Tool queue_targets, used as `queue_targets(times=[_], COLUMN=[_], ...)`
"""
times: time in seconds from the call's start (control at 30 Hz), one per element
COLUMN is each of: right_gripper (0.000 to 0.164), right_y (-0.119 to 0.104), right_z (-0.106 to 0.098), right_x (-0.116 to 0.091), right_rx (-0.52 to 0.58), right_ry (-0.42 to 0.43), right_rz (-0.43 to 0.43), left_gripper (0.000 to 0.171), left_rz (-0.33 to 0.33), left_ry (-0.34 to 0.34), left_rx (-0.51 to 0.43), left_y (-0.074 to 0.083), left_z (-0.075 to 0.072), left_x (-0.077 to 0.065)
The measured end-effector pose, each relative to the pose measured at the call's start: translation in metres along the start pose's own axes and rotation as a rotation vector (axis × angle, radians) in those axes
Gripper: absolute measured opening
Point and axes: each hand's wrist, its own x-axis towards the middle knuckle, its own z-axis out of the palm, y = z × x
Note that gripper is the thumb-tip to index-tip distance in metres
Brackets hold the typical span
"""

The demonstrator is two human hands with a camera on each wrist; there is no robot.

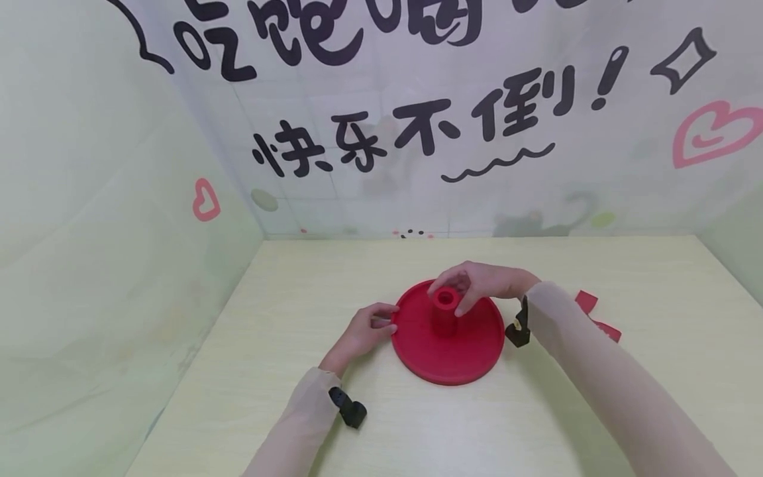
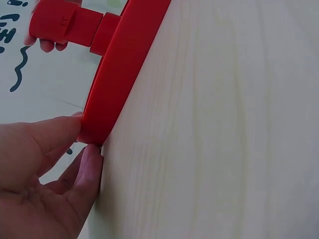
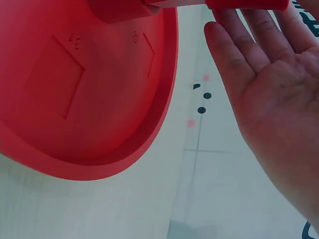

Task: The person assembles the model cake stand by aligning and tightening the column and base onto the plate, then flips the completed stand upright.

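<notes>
A red round base (image 1: 465, 361) with a raised rim lies on the table, and a red upright post (image 1: 444, 321) stands at its middle. My right hand (image 1: 483, 281) holds the top of the post, thumb on the near side and fingers round the far side. In the left wrist view, the red post (image 2: 82, 25) shows a wider top piece marked 33. My left hand (image 1: 365, 330) grips the base's left rim between thumb and fingers. The right wrist view shows the base's inner face (image 3: 50, 119) with shallow outlined shapes and small marks.
Flat red pieces (image 1: 587, 301) lie on the table to the right, partly behind my right forearm. A printed backdrop (image 1: 387, 192) with black writing rises behind the table, and a pale curtain (image 1: 119, 265) hangs at the left.
</notes>
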Motion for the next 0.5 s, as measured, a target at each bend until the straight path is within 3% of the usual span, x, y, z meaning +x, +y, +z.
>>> queue_targets(times=[0.13,0.5], right_gripper=[0.055,0.051], right_y=[0.004,0.011], right_z=[0.005,0.027], right_x=[0.000,-0.002], right_rx=[0.012,-0.062], right_ry=[0.049,0.289], right_rz=[-0.005,0.009], left_gripper=[0.036,0.035], left_rz=[0.001,0.017], left_ry=[0.004,0.005], left_rx=[-0.002,-0.003], left_y=[0.000,-0.002], left_z=[0.000,0.001], left_x=[0.000,-0.001])
